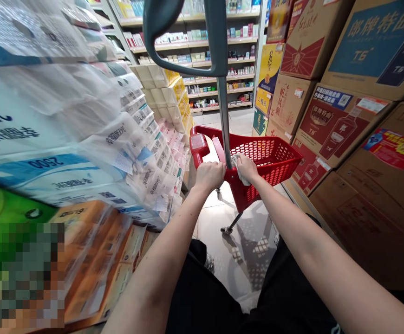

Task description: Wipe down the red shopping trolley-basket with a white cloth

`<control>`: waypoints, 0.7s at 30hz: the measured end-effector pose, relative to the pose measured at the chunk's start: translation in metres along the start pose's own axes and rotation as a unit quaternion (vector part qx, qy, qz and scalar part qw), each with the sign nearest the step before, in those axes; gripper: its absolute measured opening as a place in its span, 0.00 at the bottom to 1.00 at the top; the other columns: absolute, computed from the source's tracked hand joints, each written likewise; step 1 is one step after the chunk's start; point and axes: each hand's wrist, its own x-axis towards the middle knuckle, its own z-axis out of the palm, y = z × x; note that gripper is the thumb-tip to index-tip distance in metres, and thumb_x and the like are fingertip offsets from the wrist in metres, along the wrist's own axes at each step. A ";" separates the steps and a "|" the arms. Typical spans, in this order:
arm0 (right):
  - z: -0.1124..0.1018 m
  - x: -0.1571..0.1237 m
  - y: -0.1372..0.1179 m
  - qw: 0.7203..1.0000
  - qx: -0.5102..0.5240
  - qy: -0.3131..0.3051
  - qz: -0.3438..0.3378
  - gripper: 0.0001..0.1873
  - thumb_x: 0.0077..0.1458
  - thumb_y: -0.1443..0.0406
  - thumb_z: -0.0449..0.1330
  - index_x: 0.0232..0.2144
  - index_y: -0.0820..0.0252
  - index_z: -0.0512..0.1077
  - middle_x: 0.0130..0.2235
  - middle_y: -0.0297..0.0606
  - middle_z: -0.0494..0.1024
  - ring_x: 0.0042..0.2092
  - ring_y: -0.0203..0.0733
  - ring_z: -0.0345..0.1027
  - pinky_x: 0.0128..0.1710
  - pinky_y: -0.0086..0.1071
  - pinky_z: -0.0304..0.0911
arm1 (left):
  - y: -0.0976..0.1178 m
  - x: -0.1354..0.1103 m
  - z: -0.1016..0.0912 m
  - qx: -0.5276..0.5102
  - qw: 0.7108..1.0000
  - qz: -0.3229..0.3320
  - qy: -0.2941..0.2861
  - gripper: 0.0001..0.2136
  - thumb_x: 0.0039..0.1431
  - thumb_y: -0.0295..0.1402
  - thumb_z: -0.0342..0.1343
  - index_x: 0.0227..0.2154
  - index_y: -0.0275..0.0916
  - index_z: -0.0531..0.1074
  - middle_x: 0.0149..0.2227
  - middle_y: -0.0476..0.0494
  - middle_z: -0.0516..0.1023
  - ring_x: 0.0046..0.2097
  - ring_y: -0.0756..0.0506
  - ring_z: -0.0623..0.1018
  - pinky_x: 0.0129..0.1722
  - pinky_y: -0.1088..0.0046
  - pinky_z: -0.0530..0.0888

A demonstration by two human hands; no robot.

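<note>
Right of the hands (210, 176), an upper carton (372, 46) reads "郎牌特曲 T6" (T6 twice), a lower carton (341, 123) "T8"; to their left, a pack (66, 178) bears "2500".

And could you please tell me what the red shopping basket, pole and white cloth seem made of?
Shopping basket: probably glossy moulded plastic, given its regular perforations. Pole: likely polished metal, from its bright streaks. Cloth: perhaps matte fabric, being crumpled, though paper remains possible.

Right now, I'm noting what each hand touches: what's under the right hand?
A crumpled whitish cloth shows under the right hand, at the rim of the red basket; the part it covers is hidden.
</note>
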 end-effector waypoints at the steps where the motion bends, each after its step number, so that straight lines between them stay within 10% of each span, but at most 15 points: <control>1: -0.002 0.007 0.003 1.000 -0.003 -0.023 0.008 0.19 0.62 0.61 0.42 0.44 0.57 0.70 0.41 0.41 0.77 0.42 0.45 0.69 0.40 0.33 0.58 | -0.001 0.002 -0.002 -0.001 1.000 0.001 -0.016 0.24 0.65 0.36 0.34 0.32 0.34 0.76 0.34 0.35 0.78 0.36 0.43 0.77 0.34 0.69 0.65; 5: -0.006 0.021 0.015 0.997 0.003 -0.065 0.039 0.17 0.59 0.62 0.44 0.39 0.58 0.72 0.43 0.42 0.77 0.43 0.46 0.69 0.40 0.34 0.60 | -0.005 0.014 -0.006 -0.003 0.994 0.033 -0.102 0.26 0.65 0.41 0.34 0.29 0.36 0.77 0.32 0.38 0.79 0.36 0.42 0.78 0.33 0.70 0.66; 13: 0.028 -0.052 0.028 0.961 0.133 0.236 -0.053 0.26 0.64 0.61 0.35 0.56 0.62 0.62 0.56 0.47 0.66 0.58 0.44 0.57 0.57 0.42 0.54 | 0.001 0.015 -0.006 0.009 0.993 0.022 -0.115 0.22 0.64 0.37 0.37 0.32 0.35 0.77 0.33 0.35 0.79 0.38 0.42 0.78 0.35 0.70 0.67; 21: 0.060 -0.113 0.008 0.954 0.147 0.260 -0.009 0.24 0.63 0.59 0.42 0.57 0.61 0.61 0.63 0.51 0.50 0.65 0.47 0.45 0.60 0.44 0.50 | 0.004 0.015 -0.005 0.001 0.995 0.013 -0.099 0.20 0.63 0.34 0.40 0.32 0.33 0.77 0.33 0.32 0.79 0.38 0.40 0.79 0.36 0.68 0.68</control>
